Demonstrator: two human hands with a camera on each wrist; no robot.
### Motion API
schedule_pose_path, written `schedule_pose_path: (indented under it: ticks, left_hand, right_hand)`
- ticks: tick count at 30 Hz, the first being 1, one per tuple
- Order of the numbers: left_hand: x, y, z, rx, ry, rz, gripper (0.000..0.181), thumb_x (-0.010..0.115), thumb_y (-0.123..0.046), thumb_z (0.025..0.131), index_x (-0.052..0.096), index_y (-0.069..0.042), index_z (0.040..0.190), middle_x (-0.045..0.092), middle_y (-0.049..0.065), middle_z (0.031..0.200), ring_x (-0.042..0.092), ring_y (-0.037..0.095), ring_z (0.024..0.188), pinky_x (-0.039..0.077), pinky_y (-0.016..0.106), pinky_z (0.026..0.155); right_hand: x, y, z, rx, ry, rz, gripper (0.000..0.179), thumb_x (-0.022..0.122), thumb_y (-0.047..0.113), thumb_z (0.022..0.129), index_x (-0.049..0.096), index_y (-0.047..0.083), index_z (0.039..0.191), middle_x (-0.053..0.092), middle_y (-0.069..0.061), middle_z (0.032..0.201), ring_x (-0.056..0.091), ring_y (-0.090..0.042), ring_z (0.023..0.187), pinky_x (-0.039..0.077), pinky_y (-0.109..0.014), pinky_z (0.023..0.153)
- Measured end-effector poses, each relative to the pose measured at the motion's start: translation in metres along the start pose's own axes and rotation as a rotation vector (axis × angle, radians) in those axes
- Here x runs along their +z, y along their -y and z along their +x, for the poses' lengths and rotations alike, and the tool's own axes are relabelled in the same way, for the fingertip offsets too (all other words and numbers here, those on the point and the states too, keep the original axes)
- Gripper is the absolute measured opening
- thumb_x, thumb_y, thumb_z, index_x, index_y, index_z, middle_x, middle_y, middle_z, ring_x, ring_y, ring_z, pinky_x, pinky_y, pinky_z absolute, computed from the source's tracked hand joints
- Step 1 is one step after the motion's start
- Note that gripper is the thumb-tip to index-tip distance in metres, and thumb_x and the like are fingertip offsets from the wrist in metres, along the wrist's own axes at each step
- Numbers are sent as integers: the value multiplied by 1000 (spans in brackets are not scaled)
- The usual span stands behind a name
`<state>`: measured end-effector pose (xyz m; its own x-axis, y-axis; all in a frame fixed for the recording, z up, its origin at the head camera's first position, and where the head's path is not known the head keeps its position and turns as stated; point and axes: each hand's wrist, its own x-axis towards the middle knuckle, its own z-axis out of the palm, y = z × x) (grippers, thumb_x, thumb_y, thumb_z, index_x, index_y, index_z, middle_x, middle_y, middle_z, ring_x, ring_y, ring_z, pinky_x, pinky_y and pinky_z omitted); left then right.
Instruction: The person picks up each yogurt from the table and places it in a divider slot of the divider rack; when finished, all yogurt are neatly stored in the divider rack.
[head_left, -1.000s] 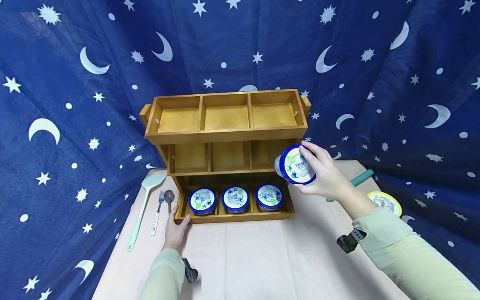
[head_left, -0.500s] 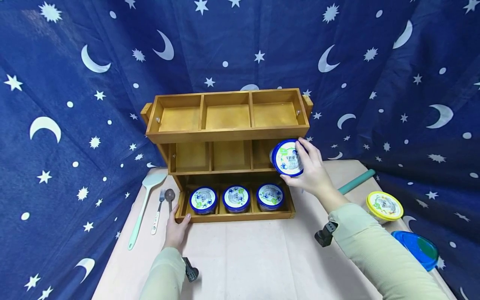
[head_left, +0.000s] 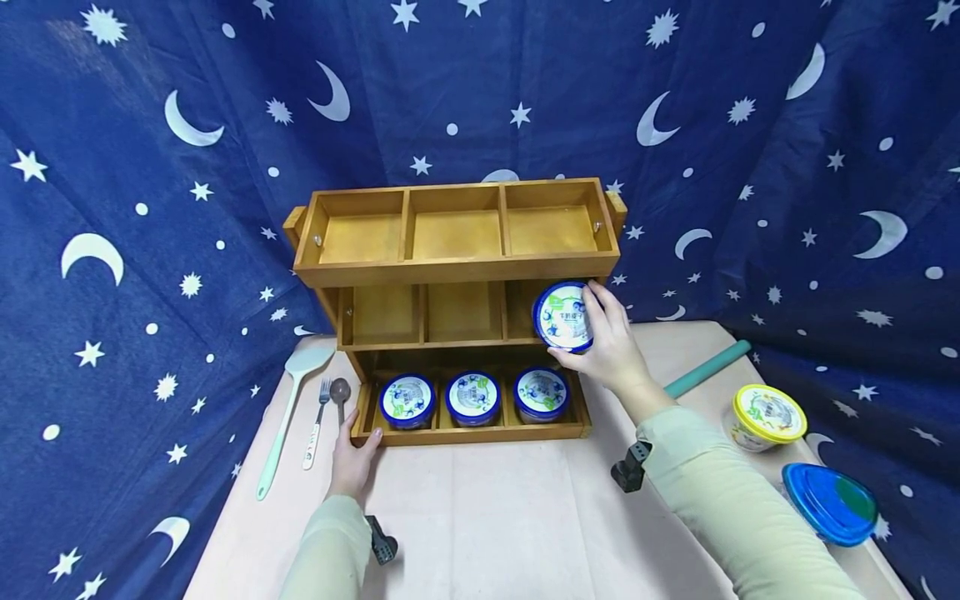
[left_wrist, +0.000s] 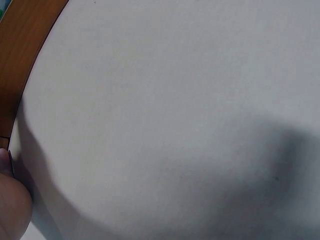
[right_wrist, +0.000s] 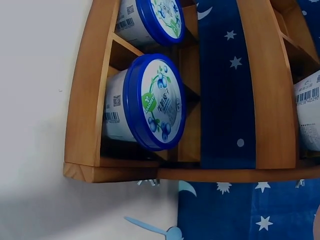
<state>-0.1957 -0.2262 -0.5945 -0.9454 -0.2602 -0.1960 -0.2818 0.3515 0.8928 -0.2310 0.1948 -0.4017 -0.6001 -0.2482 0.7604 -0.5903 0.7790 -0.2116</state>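
A three-tier wooden rack (head_left: 456, 273) stands in the middle of the table, each tier split into three compartments. My left hand (head_left: 356, 458) grips the front left corner of its bottom tier. With fingers and thumb at the lid's right side, my right hand (head_left: 611, 350) holds a blue-lidded plastic tub (head_left: 560, 317), tilted, at the right compartment of the middle tier. In the right wrist view this tub (right_wrist: 309, 112) shows its barcode, partly inside the tier. Blue-lidded tubs, left (head_left: 407, 402), centre (head_left: 472, 398) and right (head_left: 541, 393), fill the bottom tier.
Left of the rack lie a pale green turner (head_left: 296, 371), a fork (head_left: 317, 421) and a spoon (head_left: 340, 392). To the right are a green stick-like object (head_left: 708, 369), a yellow-lidded tub (head_left: 768, 414) and a blue-lidded container (head_left: 828, 504). A patterned cloth (head_left: 480, 92) hangs behind.
My right hand has moved left with the tub, from beside the rack to the middle tier's right compartment. The left hand has stayed on the rack's corner.
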Motion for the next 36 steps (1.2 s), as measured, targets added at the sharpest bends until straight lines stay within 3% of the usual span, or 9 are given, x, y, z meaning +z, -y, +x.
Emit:
schedule_pose_path:
  ticks: [5,8,28,36]
  left_hand:
    - [0,1,0,-18,5,-7,74,58,-35,92,16,-23,151,16,20,153,13,40,139,11,55,112]
    - [1,1,0,-21,4,-5,74,58,-35,92,16,-23,151,16,20,153,13,40,139,11,54,112]
    - [2,0,2,-2,0,10,75,59,-38,91,17,-21,151,16,20,153,12,40,139,11,54,112]
    - [1,0,0,-13,5,-4,73,58,-34,92,16,-22,151,15,20,153,12,40,139,11,54,112]
  right_hand:
    - [3,2,1,71,51,-28,102,84,35,61,35,-11,137,33,-26,140,33,-40,128,34,-55,104]
    - [6,3,2,107,72,-36,102,87,30,59,35,-10,138,32,-24,142,31,-39,130,33,-54,104]
    - [9,3,7,216,191,29,95,84,29,68,33,-6,140,27,-23,144,28,-38,132,33,-54,104]
    - [11,-3,8,156,178,-4,94,85,34,66,38,-8,136,35,-25,142,32,-45,123,25,-56,102]
